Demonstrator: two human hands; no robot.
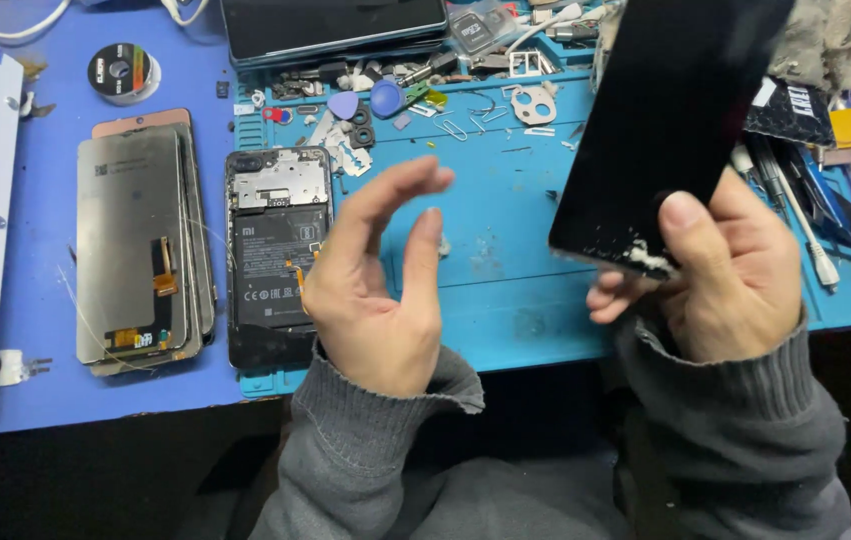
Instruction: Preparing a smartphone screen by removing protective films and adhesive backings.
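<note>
Now the black screen panel (660, 120) is gripped by the right hand (720, 265), raised right of the empty, half-open left hand (375, 285).

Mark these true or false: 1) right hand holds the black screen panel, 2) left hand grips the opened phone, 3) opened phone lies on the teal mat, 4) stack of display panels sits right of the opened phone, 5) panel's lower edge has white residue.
1) True: the right hand holds the black screen panel by its lower end, tilted above the bench.
2) False: the left hand is open and holds nothing.
3) True: the opened phone lies on the teal mat.
4) False: the stack of display panels lies to its left.
5) True: white residue shows by the thumb.
</note>
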